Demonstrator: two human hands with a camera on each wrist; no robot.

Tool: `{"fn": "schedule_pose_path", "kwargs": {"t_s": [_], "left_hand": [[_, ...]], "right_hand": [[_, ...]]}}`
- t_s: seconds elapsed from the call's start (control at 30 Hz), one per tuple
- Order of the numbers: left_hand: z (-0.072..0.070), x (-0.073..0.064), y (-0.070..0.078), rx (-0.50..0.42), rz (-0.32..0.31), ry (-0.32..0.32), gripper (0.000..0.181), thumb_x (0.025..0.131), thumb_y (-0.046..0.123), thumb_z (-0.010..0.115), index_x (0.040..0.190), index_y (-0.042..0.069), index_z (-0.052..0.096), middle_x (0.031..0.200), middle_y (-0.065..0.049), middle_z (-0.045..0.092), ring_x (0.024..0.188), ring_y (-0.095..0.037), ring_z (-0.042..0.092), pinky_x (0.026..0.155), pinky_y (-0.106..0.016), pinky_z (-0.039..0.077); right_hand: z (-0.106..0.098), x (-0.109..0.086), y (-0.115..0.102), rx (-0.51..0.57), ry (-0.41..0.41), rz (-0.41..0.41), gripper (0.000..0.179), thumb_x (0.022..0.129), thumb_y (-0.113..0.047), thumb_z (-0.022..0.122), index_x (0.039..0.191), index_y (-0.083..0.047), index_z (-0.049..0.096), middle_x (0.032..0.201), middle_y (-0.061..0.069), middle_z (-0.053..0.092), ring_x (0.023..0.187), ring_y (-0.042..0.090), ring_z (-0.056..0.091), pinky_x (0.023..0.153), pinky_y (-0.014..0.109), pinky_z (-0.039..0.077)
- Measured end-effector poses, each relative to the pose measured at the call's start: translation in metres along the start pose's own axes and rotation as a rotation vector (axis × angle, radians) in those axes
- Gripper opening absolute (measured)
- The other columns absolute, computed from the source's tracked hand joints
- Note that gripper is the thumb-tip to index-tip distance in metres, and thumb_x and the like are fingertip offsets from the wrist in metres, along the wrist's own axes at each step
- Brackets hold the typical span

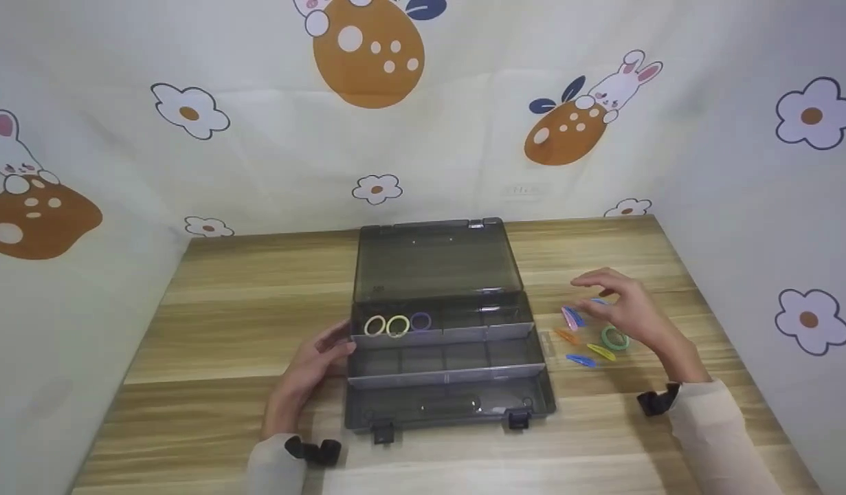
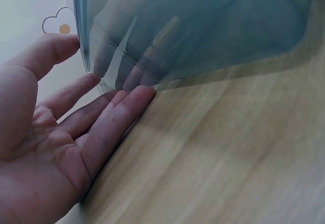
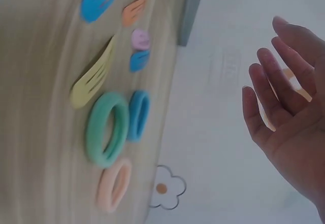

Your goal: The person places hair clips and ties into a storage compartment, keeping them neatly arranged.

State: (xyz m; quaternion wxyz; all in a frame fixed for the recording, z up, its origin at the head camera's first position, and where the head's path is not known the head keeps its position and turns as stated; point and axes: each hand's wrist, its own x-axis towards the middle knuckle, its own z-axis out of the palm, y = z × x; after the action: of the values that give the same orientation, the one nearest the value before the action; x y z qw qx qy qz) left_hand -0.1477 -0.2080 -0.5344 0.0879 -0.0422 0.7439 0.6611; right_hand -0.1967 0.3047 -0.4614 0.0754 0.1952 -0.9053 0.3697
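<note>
A grey see-through compartment box [image 1: 450,407] lies with its lid [image 1: 436,261] folded back. In its back row sit a cream hair tie [image 1: 366,326], a yellow one [image 1: 388,327] and a purple one [image 1: 420,313]. My left hand [image 1: 309,364] touches the box's left side, fingers extended along the wall in the left wrist view. To the right, my right hand [image 1: 632,309] hovers with nothing in it, fingers apart and slightly bent. Beneath it lie a green hair tie [image 3: 95,130], a blue one [image 3: 133,116] and a peach one [image 3: 105,187].
Snap hair clips lie on the wooden table right of the box: yellow [image 3: 91,84], orange [image 3: 134,11], pink [image 3: 140,39] and blue [image 3: 100,1]. Two latches [image 1: 518,419] stick out at the box's front. A printed cloth [image 1: 450,158] encloses the table behind and at both sides.
</note>
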Motion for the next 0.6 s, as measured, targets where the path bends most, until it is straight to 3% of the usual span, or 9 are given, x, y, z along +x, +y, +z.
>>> {"fn": "schedule_pose_path", "kwargs": {"t_s": [0.13,0.2,0.27,0.43,0.6], "left_hand": [[0.000,0.000,0.000,-0.011,-0.013,0.002,0.056,0.093,0.011,0.069,0.145,0.002,0.051,0.151,-0.017,0.051,0.139,-0.033,0.050,0.099,-0.014,0.044],[0.000,0.000,0.001,-0.009,-0.017,0.004,0.056,0.092,0.011,0.069,0.144,0.003,0.051,0.150,-0.017,0.052,0.138,-0.033,0.050,0.101,-0.016,0.044],[0.001,0.000,0.002,-0.001,-0.023,0.009,0.055,0.092,0.012,0.069,0.144,0.003,0.052,0.150,-0.016,0.053,0.138,-0.032,0.051,0.104,-0.019,0.044],[0.000,0.000,0.002,0.021,-0.026,0.018,0.056,0.091,0.014,0.070,0.144,0.003,0.053,0.149,-0.016,0.053,0.140,-0.032,0.049,0.114,-0.033,0.041],[0.000,0.001,0.000,0.004,-0.020,0.006,0.056,0.091,0.011,0.070,0.144,0.002,0.052,0.150,-0.016,0.052,0.142,-0.032,0.046,0.120,-0.043,0.033]], "right_hand": [[-0.002,-0.004,0.015,0.004,-0.014,0.034,0.030,0.086,-0.009,0.078,0.115,-0.005,0.073,0.115,0.013,0.072,0.100,-0.016,0.052,0.084,0.034,0.054],[-0.004,-0.006,0.021,0.000,-0.026,0.059,0.031,0.086,-0.010,0.078,0.116,-0.003,0.072,0.117,0.015,0.071,0.100,-0.015,0.052,0.085,0.037,0.053],[-0.006,-0.008,0.028,0.001,-0.047,0.086,0.033,0.087,-0.011,0.077,0.118,-0.001,0.071,0.120,0.017,0.069,0.104,-0.004,0.056,0.088,0.042,0.052],[-0.010,-0.011,0.043,0.007,-0.113,0.140,0.040,0.087,-0.012,0.076,0.123,0.002,0.066,0.126,0.022,0.065,0.115,0.038,0.058,0.094,0.057,0.048],[-0.013,-0.012,0.054,-0.013,-0.141,0.143,0.042,0.085,-0.010,0.078,0.123,0.005,0.066,0.125,0.026,0.064,0.116,0.046,0.057,0.095,0.064,0.048]]}}
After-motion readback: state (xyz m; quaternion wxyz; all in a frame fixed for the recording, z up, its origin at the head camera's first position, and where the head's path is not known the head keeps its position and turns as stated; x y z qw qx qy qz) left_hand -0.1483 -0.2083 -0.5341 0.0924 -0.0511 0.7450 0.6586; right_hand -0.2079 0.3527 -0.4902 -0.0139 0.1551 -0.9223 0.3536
